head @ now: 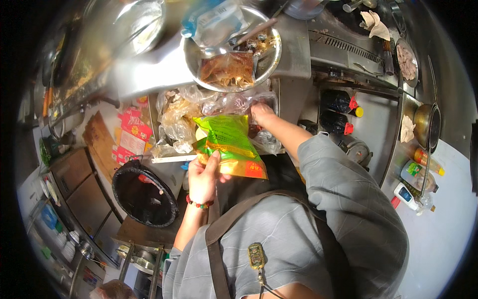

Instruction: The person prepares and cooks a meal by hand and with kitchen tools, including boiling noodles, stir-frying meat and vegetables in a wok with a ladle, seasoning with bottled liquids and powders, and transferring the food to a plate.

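In my left hand (pixel 204 177) is a green and gold plastic food packet (pixel 231 144), gripped by its lower edge between thumb and fingers. The packet bears writing and tilts over an open drawer (pixel 173 158). Inside the drawer lie several clear plastic bags (pixel 179 117), some with brownish contents. My right hand (pixel 261 113) reaches into the drawer's right side among the bags. Its fingertips are hidden there, so I cannot see whether they hold anything. Just beyond the drawer, a steel bowl (pixel 278 56) holds a packet of reddish-brown food (pixel 227 69).
A black-lined bin (pixel 145 194) stands at left, near flattened cardboard (pixel 99 144). Dark bottles with red caps (pixel 336 121) sit on a shelf at right. Farther right are a pan (pixel 427 125) and several sauce bottles (pixel 418 175). A blue and white bag (pixel 216 22) overlaps the bowl.
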A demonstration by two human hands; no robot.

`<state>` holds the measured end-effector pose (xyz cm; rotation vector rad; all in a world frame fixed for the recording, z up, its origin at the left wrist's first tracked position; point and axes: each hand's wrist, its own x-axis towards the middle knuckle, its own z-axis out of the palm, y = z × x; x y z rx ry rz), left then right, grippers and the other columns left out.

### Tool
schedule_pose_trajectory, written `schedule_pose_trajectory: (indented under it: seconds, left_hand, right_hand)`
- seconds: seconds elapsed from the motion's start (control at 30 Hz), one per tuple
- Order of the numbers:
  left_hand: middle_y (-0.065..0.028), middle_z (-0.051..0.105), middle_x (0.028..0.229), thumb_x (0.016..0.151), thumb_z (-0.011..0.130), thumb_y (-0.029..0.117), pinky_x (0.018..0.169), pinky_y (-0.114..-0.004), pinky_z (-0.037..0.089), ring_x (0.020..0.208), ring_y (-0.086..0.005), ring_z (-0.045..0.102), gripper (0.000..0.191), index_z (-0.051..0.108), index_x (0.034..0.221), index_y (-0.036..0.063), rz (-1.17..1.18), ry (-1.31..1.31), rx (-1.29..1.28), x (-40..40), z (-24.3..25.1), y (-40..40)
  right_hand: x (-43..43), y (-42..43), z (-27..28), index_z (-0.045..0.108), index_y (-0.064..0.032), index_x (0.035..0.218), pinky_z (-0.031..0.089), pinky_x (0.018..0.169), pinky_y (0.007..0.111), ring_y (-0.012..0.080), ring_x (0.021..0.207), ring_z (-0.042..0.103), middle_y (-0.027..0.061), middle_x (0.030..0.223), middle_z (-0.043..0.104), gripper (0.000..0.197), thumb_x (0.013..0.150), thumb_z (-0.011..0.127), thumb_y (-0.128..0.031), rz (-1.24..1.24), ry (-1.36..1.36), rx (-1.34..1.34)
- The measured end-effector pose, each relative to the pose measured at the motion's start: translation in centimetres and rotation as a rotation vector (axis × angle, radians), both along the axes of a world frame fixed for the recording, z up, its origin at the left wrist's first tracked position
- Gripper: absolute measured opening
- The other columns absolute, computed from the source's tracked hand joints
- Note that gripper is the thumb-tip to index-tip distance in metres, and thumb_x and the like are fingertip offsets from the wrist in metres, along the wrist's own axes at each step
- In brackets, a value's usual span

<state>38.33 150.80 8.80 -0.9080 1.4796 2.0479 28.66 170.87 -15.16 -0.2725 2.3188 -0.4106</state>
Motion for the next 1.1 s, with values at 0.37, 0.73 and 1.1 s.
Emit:
schedule_pose_trajectory:
  seconds: [0.37, 0.73, 1.1]
  left_hand:
    - [-0.0056, 0.061, 0.076, 0.09, 0.051, 0.016, 0.04, -0.018, 0.038, 0.051, -0.0086, 0.053, 0.015, 0.054, 0.094, 0.0029, 0.086, 0.065, 0.048, -1.0, 1.2, -4.4]
    - [-0.0048, 0.061, 0.078, 0.089, 0.051, 0.014, 0.04, -0.019, 0.039, 0.053, -0.0087, 0.054, 0.011, 0.054, 0.094, 0.0054, 0.123, 0.06, 0.124, -1.0, 2.1, -3.8]
    - [-0.0039, 0.061, 0.077, 0.089, 0.052, 0.016, 0.04, -0.018, 0.039, 0.054, -0.0083, 0.054, 0.013, 0.054, 0.096, 0.0055, 0.145, 0.059, 0.034, -0.9, 3.7, -3.8]
  right_hand:
    - [1.2, 2.0, 9.1, 0.061, -0.0019, 0.088, 0.048, 0.065, 0.036, 0.0338, 0.074, 0.06, 0.0199, 0.076, 0.06, 0.017, 0.076, 0.053, -0.01, -0.618, -0.119, -0.483]
    - [2.4, 0.5, 9.9, 0.06, -0.0048, 0.101, 0.049, 0.071, 0.032, 0.0313, 0.089, 0.058, 0.0187, 0.103, 0.056, 0.034, 0.069, 0.054, 0.005, -0.414, 0.577, -0.468]
    - [4.2, -0.7, 9.7, 0.066, -0.0038, 0.076, 0.05, 0.067, 0.037, 0.0301, 0.083, 0.061, 0.0158, 0.089, 0.061, 0.015, 0.07, 0.052, -0.009, 0.118, 0.015, 0.006]
